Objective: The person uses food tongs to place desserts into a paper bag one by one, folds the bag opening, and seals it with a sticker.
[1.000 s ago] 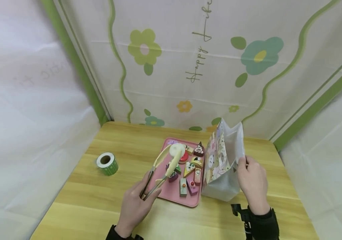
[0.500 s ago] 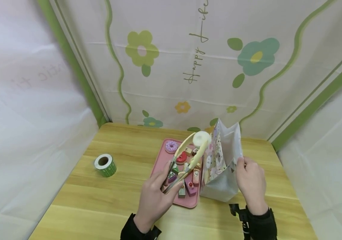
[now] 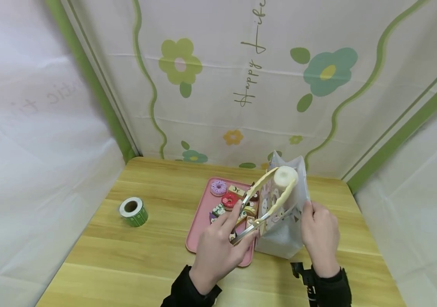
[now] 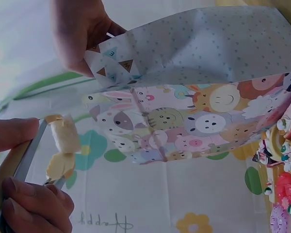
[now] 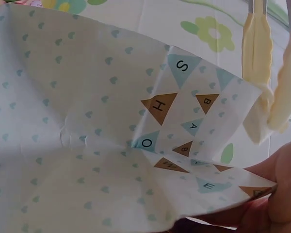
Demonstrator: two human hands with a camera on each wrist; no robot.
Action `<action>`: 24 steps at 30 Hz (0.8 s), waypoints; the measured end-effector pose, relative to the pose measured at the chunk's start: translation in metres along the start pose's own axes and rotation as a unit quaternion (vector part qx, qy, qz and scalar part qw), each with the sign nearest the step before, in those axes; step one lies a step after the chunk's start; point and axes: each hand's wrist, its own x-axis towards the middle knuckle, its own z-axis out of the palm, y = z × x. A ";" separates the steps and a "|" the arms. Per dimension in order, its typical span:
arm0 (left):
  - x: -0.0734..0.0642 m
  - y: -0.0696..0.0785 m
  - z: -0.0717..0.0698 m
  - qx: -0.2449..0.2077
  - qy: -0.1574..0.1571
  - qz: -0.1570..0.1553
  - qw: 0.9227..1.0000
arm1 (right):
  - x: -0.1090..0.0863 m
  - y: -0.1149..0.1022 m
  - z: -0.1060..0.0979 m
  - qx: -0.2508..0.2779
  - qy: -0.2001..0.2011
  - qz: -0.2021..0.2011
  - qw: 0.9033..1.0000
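My left hand (image 3: 216, 253) holds metal tongs with wavy cream-coloured tips (image 3: 280, 201). Between those tips a white, round toy cake (image 3: 285, 175) is pinched, overlapping the mouth of a paper bag (image 3: 280, 241) in the head view. In the left wrist view the bag's front (image 4: 184, 119) carries printed animal faces. At the bag's right rim, my right hand (image 3: 321, 234) pinches the paper edge between thumb and fingers, and the mouth gapes. The right wrist view shows the side panel (image 5: 87, 126) with small hearts and lettered triangles. The bag's inner bottom is hidden.
Left of the bag lies a pink tray (image 3: 195, 232) with several toy sweets, among them a purple donut (image 3: 218, 187) and a red donut (image 3: 229, 201). A green-and-white label roll (image 3: 134, 212) stands on the wooden table (image 3: 126, 264). White printed cloth (image 3: 211, 98) walls the back and sides.
My left hand has carried the tongs and white toy cake rightward from over the tray to the bag's mouth. My right hand keeps its hold on the rim.
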 end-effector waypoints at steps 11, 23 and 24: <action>0.007 0.009 0.006 0.044 -0.026 -0.009 0.999 | -0.003 0.000 0.001 0.001 0.022 -0.024 0.999; 0.015 0.013 0.007 0.046 -0.067 -0.040 0.996 | -0.003 0.004 0.002 -0.001 0.026 -0.032 0.999; 0.015 0.014 0.007 0.046 -0.069 -0.040 0.996 | -0.004 0.004 0.002 0.000 0.025 -0.031 0.999</action>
